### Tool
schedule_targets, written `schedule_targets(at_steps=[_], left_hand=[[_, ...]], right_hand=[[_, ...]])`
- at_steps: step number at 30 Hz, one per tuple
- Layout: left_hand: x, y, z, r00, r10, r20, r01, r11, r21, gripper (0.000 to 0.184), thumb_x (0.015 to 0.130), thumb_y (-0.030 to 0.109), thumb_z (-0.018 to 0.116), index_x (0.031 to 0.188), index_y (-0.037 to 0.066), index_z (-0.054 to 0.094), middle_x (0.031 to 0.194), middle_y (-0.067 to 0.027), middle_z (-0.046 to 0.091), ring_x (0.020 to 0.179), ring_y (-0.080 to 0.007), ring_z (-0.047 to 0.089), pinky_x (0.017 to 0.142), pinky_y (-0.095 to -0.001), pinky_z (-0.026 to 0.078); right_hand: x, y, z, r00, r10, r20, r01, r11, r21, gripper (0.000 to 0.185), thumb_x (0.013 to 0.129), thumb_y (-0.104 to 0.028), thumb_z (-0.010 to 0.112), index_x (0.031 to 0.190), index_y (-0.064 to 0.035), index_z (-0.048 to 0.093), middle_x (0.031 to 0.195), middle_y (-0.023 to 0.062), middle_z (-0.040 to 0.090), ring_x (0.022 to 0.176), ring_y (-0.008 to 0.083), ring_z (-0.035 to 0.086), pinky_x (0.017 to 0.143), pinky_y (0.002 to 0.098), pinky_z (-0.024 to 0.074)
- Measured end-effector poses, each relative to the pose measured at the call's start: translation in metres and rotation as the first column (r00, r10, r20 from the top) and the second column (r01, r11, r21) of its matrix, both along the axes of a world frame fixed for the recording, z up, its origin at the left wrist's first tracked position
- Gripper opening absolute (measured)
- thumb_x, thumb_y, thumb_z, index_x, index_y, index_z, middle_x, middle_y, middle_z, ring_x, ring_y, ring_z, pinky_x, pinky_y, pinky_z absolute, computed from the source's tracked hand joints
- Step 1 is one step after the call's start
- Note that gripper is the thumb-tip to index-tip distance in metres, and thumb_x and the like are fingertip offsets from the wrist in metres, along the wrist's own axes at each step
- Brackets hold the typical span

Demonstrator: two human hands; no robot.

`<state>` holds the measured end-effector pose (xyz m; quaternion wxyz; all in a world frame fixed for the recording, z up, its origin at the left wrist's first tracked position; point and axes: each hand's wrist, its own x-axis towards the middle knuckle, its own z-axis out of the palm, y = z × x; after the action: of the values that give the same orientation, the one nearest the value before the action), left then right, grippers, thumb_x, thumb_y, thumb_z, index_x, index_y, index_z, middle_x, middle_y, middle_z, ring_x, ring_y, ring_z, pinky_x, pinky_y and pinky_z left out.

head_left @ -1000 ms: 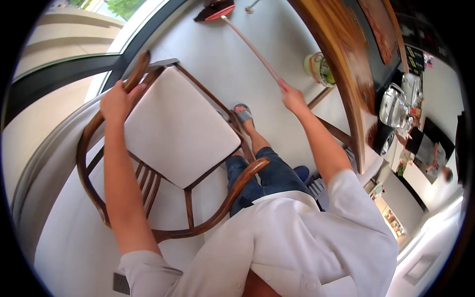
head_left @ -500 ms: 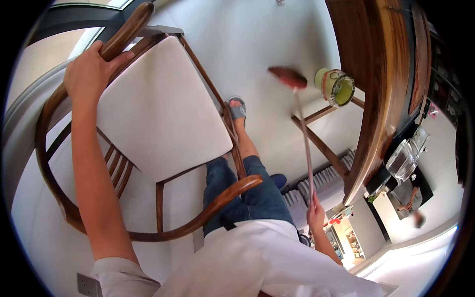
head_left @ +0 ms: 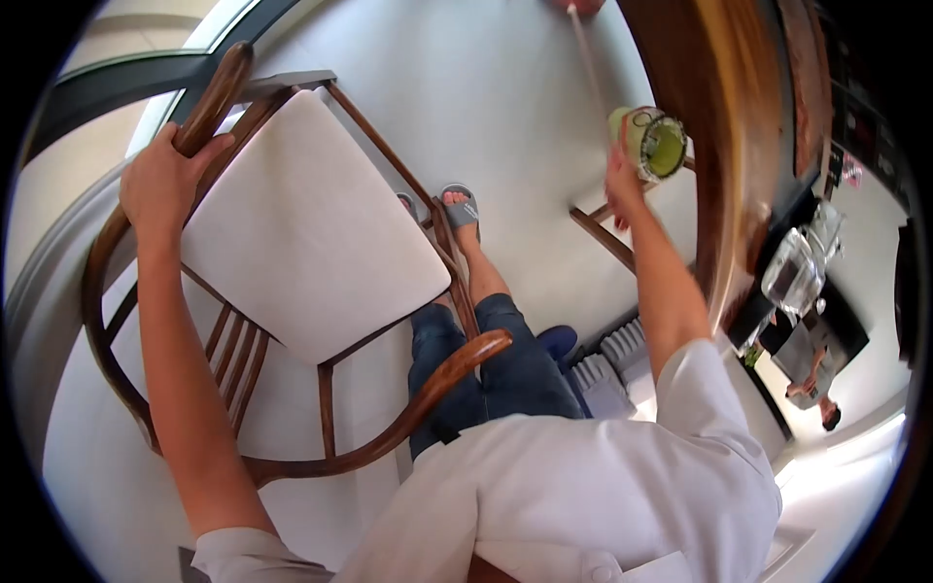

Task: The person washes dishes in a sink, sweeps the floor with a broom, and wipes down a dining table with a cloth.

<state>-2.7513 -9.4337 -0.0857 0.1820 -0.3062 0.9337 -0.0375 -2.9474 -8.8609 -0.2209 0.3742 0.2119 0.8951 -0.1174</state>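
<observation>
My left hand [head_left: 160, 185] is closed around the armrest of a wooden chair [head_left: 224, 87] with a pale seat [head_left: 321, 233]. The chair stands tilted across the view, to the left of my legs. In my right hand [head_left: 623, 185] is the thin handle of a broom [head_left: 585, 58], held with the arm stretched forward. Its reddish head [head_left: 575, 5] is cut off at the top edge, over the pale floor. Just past my right hand is a green container [head_left: 648, 144] with a dark patterned rim; whether they touch I cannot tell.
A wooden table [head_left: 734, 126] runs along the right, with its legs [head_left: 603, 238] below. Clear containers [head_left: 795, 272] stand on the far side. Another person [head_left: 812, 384] is at the far right. A dark glazed frame [head_left: 107, 107] is at upper left.
My right arm has reached forward, pushing the broom head away to the top edge of the view. My left hand still grips the chair, which shifts only slightly in view.
</observation>
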Motion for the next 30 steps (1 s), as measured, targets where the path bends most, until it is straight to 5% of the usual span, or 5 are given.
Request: schedule_targets(at_steps=[5, 12, 17, 25, 30], left_hand=[[0.001, -0.003, 0.006, 0.999, -0.032, -0.013, 0.033, 0.996, 0.088, 0.062, 0.079, 0.069, 0.069, 0.087, 0.007, 0.064, 0.077, -0.0145, 0.070, 0.077, -0.0381, 0.068, 0.071, -0.0463, 0.051], [0.039, 0.011, -0.012, 0.789, -0.337, -0.514, 0.293, 0.941, -0.168, 0.055, 0.083, 0.044, 0.075, 0.121, 0.007, 0.061, 0.126, -0.0149, 0.063, 0.118, -0.0359, 0.057, 0.097, -0.0503, 0.042], [0.158, 0.199, 0.022, 0.865, 0.218, -0.453, 0.133, 0.770, 0.625, 0.029, 0.084, 0.022, 0.074, 0.104, 0.006, 0.061, 0.104, -0.0155, 0.064, 0.098, -0.0372, 0.060, 0.088, -0.0472, 0.047], [0.296, 0.393, 0.040, 0.940, 0.341, -0.013, -0.252, 0.718, 0.649, 0.080, 0.071, 0.061, 0.079, 0.125, 0.005, 0.058, 0.109, -0.0170, 0.064, 0.108, -0.0370, 0.058, 0.095, -0.0481, 0.042], [0.312, 0.414, 0.015, 0.933, 0.359, 0.039, -0.351, 0.878, 0.325, 0.035, 0.073, 0.019, 0.078, 0.098, 0.010, 0.055, 0.089, -0.0121, 0.065, 0.088, -0.0332, 0.065, 0.074, -0.0456, 0.051]], right_hand=[[0.271, 0.170, 0.099, 0.911, 0.407, -0.066, -0.403, 0.913, 0.072, 0.043, 0.104, -0.033, 0.042, 0.146, -0.0261, 0.049, 0.088, 0.0247, 0.067, 0.071, 0.0396, 0.066, 0.067, 0.0474, 0.0538], [0.386, 0.212, 0.283, 0.901, -0.094, 0.423, 0.015, 0.982, 0.186, 0.041, 0.101, -0.025, 0.050, 0.141, -0.0224, 0.055, 0.092, 0.0286, 0.068, 0.072, 0.0401, 0.069, 0.064, 0.0470, 0.0522], [0.364, 0.227, 0.326, 0.864, 0.497, 0.077, -0.501, 0.864, 0.050, 0.044, 0.097, -0.021, 0.056, 0.141, -0.0225, 0.055, 0.077, 0.0272, 0.065, 0.067, 0.0471, 0.063, 0.060, 0.0532, 0.0496], [0.156, 0.037, 0.129, 0.539, 0.808, -0.236, -0.842, 0.512, -0.170, 0.053, 0.100, -0.015, 0.045, 0.151, -0.0288, 0.036, 0.081, 0.0236, 0.064, 0.062, 0.0420, 0.062, 0.062, 0.0521, 0.0500], [0.101, -0.088, 0.137, 0.741, 0.639, 0.207, -0.551, 0.754, -0.358, 0.048, 0.104, -0.024, 0.030, 0.151, -0.0205, 0.036, 0.070, 0.0187, 0.061, 0.053, 0.0304, 0.061, 0.047, 0.0485, 0.0477]])
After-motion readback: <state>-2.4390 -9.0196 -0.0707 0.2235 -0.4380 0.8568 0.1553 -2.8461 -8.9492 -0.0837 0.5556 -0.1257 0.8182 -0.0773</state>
